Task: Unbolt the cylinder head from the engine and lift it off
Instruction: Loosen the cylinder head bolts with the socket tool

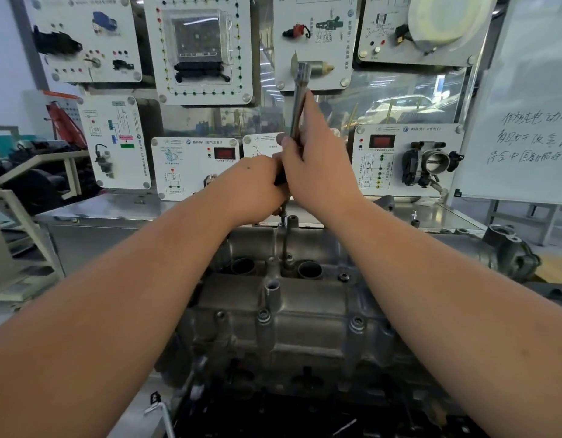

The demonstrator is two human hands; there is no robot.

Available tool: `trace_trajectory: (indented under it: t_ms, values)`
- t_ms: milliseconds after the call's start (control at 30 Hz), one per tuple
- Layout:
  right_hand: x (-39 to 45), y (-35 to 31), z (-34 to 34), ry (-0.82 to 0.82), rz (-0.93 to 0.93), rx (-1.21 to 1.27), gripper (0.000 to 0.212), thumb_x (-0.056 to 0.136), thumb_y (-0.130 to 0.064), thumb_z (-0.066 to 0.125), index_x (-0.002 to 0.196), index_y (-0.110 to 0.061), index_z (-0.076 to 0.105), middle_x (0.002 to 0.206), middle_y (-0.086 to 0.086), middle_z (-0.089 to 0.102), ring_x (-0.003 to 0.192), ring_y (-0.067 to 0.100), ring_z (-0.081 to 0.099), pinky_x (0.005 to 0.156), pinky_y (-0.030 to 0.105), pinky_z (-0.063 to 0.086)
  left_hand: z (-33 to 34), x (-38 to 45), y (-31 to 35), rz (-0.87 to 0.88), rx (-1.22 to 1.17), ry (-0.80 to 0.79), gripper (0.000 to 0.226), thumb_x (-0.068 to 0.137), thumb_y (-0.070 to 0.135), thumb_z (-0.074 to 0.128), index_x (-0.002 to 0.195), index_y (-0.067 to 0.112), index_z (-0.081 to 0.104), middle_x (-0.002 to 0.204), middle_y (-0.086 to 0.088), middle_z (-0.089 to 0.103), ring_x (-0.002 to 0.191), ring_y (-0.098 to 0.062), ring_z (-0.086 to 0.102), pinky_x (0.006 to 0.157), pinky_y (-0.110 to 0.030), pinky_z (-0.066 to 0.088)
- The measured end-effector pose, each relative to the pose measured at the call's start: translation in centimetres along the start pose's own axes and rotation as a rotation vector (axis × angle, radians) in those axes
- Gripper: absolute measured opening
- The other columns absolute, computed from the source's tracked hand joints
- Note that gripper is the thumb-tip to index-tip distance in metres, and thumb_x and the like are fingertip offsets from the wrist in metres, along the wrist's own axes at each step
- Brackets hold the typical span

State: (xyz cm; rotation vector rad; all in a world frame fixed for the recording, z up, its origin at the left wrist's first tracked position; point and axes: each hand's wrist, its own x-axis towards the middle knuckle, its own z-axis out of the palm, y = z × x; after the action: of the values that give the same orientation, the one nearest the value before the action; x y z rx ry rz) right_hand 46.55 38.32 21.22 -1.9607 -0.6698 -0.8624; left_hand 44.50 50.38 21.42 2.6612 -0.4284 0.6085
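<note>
Nearest, on the steel desk: big grey metal cylinder head, bolts in. Behind it, thin steel rod down in a far bolt hole. Higher, left hand and right hand, close together, wrapped round the shiny silver wrench handle. Might slip off and round the bolt if tilted.

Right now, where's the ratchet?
Head view, centre: the ratchet stands nearly upright in the right hand, beside the left hand, above the cylinder head.

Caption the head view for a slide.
Both hands, left hand and right hand, grip a ratchet wrench above the cylinder head.
</note>
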Motion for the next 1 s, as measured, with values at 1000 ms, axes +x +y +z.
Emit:
trace_trajectory:
  t_ms: [1000]
  values:
    - [-0.36, 0.12, 0.08, 0.062, -0.075, -0.051, 0.061, 0.1, -0.024, 0.059, 0.156, -0.021, 0.034, 0.112, 0.002, 0.072, 0.096, 0.017, 0.066, 0.086, 0.027, 0.051, 0.05, 0.15, 0.03, -0.002, 0.061, 0.053, 0.028, 0.095, 0.018, 0.049, 0.07, 0.03, 0.052, 0.073, -0.002, 0.07, 0.072, -0.017, 0.067, 0.07, -0.034, 0.053]
